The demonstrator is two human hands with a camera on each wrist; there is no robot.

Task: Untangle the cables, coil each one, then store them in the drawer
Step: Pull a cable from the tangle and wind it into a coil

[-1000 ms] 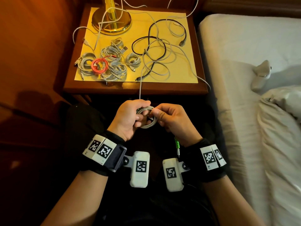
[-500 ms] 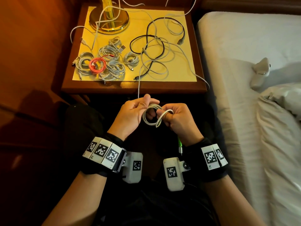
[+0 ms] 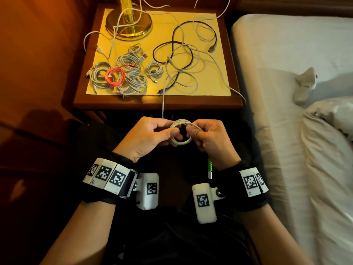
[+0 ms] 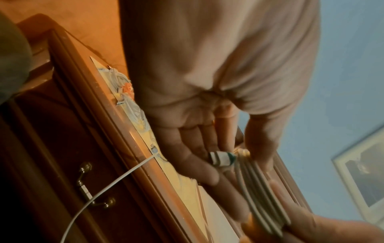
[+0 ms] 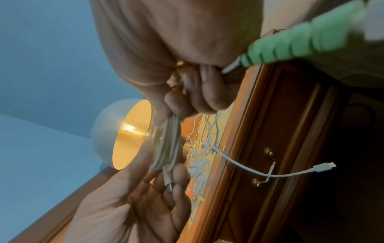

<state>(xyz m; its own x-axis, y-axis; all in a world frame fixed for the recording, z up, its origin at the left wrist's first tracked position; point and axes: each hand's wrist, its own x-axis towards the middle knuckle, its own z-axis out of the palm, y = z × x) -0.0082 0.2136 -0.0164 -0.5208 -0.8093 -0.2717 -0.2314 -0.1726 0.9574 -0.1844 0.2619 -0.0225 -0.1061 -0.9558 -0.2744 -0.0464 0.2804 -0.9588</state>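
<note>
Both hands hold a small coil of white cable (image 3: 181, 133) in front of the nightstand (image 3: 156, 102). My left hand (image 3: 152, 136) pinches the coil's left side between thumb and fingers. My right hand (image 3: 208, 136) grips its right side, and the cable's green-sleeved plug (image 3: 209, 167) hangs below that palm. The cable's free length (image 3: 163, 106) runs up onto the tabletop into a loose tangle of white and black cables (image 3: 181, 60). Several coiled cables (image 3: 122, 73), one of them red (image 3: 115, 76), lie at the left. The drawer front with its brass handle (image 4: 91, 185) is closed.
A brass lamp base (image 3: 129, 22) stands at the back left of the yellow mat (image 3: 215, 35). A bed with white sheets (image 3: 296, 111) runs along the right. A wooden wall (image 3: 38, 54) closes the left side. A loose white plug end (image 5: 324, 166) dangles over the drawer front.
The hands have turned the coil and added another loop. The left thumb, raised half a second ago, now presses on the coil again. The free cable is shorter.
</note>
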